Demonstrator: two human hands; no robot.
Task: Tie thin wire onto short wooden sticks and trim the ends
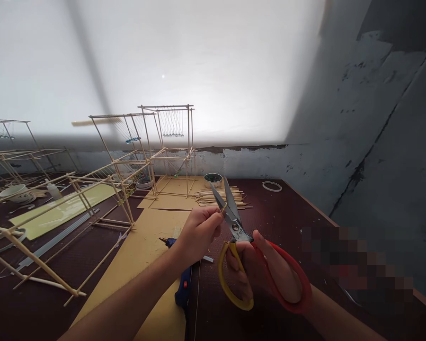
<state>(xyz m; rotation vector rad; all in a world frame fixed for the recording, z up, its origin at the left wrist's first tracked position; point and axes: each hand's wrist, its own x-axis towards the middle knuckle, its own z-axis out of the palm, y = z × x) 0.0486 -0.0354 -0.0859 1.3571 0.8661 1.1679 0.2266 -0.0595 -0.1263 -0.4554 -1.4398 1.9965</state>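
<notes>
Our right hand (261, 270) is clamped on the handles of the scissors (235, 226), whose blades are parted above the dark table (287, 213); our left hand (199, 232) pinches a short stick (223, 210) between them; beyond, a round tin (213, 179) and a white bowl (16, 192) stand well apart; we cannot tell their contents.

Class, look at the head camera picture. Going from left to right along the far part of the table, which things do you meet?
White bowl → small white bottle → round tin → white ring. The bundle of sticks overlaps the tin, so it is left out.
</notes>
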